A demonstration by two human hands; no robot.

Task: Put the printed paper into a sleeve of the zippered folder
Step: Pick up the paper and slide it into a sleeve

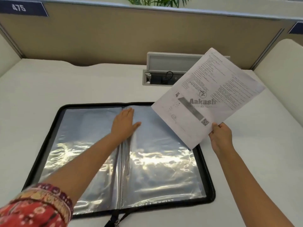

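Nearest the camera, a patterned red sleeve (pixel 32 208) covers the left upper arm, and the zip pull (pixel 116 222) of the zippered folder (pixel 210 182) trails off its near edge. The folder lies open and flat on the white desk (pixel 49 89), its clear plastic sleeves (pixel 164 169) glossy and rippled under the light; they look thin, limp and slippery, likely to cling shut, so a sleeve mouth will probably need lifting apart before anything slides in. The left hand (pixel 123 124) lies flat with straight fingers on the pages by the spine, pressing them down. Further right, the right hand (pixel 220 134) pinches the near corner of the printed paper (pixel 211 95), held tilted in the air over the folder's far right corner, not yet in any sleeve. It may be several sheets together, though the edge is too soft to tell. Light and floppy, it would handle better gripped along an edge. Beyond sit an open cable hatch (pixel 172 74) and the partition wall (pixel 131 35)
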